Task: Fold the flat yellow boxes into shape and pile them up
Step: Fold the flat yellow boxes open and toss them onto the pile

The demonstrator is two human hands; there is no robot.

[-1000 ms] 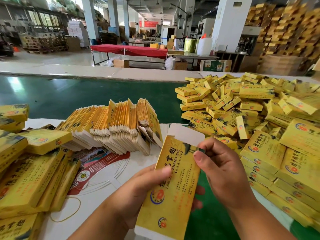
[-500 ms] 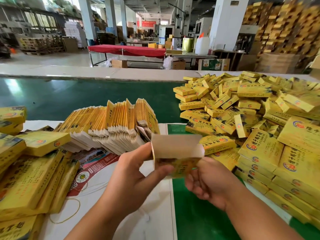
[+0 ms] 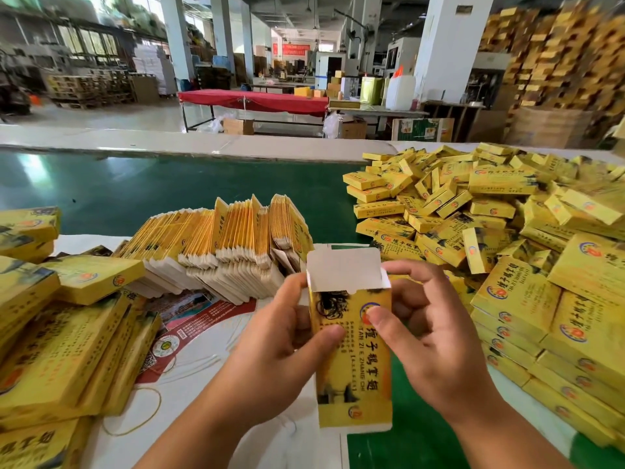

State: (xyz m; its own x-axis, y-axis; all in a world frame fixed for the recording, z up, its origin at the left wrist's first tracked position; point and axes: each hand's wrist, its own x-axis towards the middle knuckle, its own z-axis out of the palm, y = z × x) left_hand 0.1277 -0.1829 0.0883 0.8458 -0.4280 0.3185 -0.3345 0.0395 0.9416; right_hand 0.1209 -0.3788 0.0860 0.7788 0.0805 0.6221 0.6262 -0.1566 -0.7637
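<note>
Half a second ago we had the yellow box (image 3: 351,353) tipped with its blank flap facing us; now we hold it upright at lower centre of the frame, printed face toward us, its top open and the white flap standing up behind the opening. Our left hand (image 3: 287,336) grips the box's left edge, thumb pressed on the printed face and fingers curled behind. Our right hand (image 3: 426,336) pinches the right side, thumb on the round emblem near the top and index finger hooked over the upper right corner by a small side flap. Just beyond the box, at centre left, a row of flat boxes (image 3: 216,245) stands on edge on the table (image 3: 101,184). A heap of folded boxes (image 3: 473,214) fills the right of the frame, with neater stacks below it. More yellow boxes lie piled at lower left (image 3: 61,346), beside a rubber band (image 3: 135,414) on a white sheet.
</note>
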